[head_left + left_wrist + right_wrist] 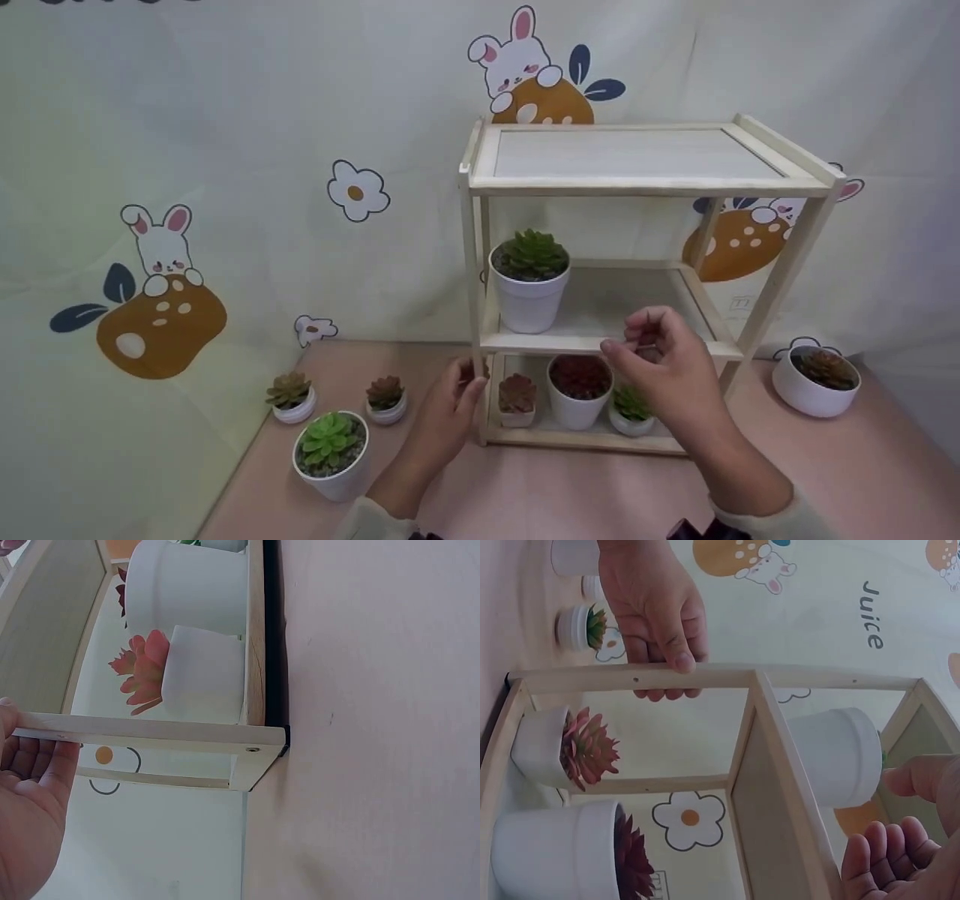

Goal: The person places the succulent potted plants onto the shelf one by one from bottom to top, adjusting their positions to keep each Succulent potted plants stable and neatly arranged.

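A light wooden shelf rack (622,188) stands on the table. My left hand (442,416) grips its left front post; in the left wrist view the fingers of that left hand (30,799) curl round the wood. My right hand (671,371) hovers by the front edge of the middle shelf, fingers loosely bent, with nothing in them. Left of it, a white pot with a green succulent (531,300) stands upright on the middle shelf. The bottom shelf carries a square pot with a pink succulent (517,405), a dark red succulent (580,386) and a small green one (630,409), partly covered by my right hand.
Left of the rack on the pinkish table (600,495) are a bright green succulent (331,454) and two small brownish ones (291,397) (386,399). A white bowl with a brownish succulent (816,381) sits at right. A printed cloth (247,90) hangs behind.
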The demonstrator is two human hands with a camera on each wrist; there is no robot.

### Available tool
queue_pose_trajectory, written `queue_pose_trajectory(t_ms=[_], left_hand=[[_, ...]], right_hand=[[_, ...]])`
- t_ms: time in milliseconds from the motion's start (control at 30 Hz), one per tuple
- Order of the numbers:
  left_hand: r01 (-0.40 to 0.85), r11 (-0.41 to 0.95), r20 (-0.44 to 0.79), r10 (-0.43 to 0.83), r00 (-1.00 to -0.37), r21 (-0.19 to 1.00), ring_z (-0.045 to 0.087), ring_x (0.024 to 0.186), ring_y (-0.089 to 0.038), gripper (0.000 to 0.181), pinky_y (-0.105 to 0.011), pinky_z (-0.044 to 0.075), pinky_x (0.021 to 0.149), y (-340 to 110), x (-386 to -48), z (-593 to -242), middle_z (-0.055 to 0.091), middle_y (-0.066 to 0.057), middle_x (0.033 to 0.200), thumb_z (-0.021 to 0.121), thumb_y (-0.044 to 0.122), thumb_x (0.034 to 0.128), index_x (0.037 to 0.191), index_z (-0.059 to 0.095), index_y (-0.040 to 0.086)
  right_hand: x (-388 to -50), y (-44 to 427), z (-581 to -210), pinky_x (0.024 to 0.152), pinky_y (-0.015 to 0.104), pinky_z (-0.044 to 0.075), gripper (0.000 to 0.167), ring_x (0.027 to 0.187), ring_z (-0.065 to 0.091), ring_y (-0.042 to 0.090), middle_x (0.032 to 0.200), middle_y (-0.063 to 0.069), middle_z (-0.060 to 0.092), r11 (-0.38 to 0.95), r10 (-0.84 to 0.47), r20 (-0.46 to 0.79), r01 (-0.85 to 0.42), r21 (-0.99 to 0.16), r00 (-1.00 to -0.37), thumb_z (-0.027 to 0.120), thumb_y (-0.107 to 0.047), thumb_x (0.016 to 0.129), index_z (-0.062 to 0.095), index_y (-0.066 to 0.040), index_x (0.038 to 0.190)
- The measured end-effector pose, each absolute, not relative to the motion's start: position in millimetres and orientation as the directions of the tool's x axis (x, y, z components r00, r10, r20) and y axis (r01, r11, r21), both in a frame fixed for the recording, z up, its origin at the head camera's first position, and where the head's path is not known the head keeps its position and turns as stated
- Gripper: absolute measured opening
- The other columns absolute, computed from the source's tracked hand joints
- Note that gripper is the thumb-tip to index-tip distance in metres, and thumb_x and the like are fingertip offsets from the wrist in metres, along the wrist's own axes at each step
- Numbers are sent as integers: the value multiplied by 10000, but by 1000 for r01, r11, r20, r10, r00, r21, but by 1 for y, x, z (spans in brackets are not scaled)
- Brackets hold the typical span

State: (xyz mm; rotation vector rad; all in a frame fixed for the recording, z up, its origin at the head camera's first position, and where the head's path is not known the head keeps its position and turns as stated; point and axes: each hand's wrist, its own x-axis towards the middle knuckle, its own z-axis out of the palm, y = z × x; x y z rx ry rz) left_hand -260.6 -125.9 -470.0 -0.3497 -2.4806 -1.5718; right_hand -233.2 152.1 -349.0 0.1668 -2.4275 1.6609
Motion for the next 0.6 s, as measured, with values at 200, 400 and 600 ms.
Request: queue_pose_trajectory(t_ms=[200, 400, 600], left_hand=[[297, 408, 278, 106, -955, 863, 577, 1347, -285, 425, -497, 482, 1158, -126, -261, -470, 620, -117, 1370, 485, 344, 1114, 1450, 495, 84], [296, 415, 278, 104, -955, 860, 574, 1354, -306, 419, -497, 481, 1159, -126, -261, -470, 618, -141, 1381, 484, 322, 1116, 1448, 494, 66], [297, 413, 280, 104, -954, 861, 578, 1344, -300, 412, -496, 484, 1156, -126, -262, -469, 618, -144, 1370, 487, 307, 1117, 1446, 498, 59]], right_hand=[[-229, 164, -357, 789, 164, 564, 408, 980, 604, 152, 1084, 72, 599, 348, 46, 237, -206, -914, -971, 796, -208, 940, 542, -37, 1209], [-226, 173, -365, 783, 176, 583, 404, 973, 626, 120, 1100, 74, 606, 347, 74, 254, -213, -913, -964, 792, -188, 942, 542, -32, 1218], [-223, 183, -369, 789, 160, 582, 384, 962, 635, 86, 1070, 50, 639, 363, 114, 279, -221, -905, -954, 791, -182, 942, 554, -33, 1206]])
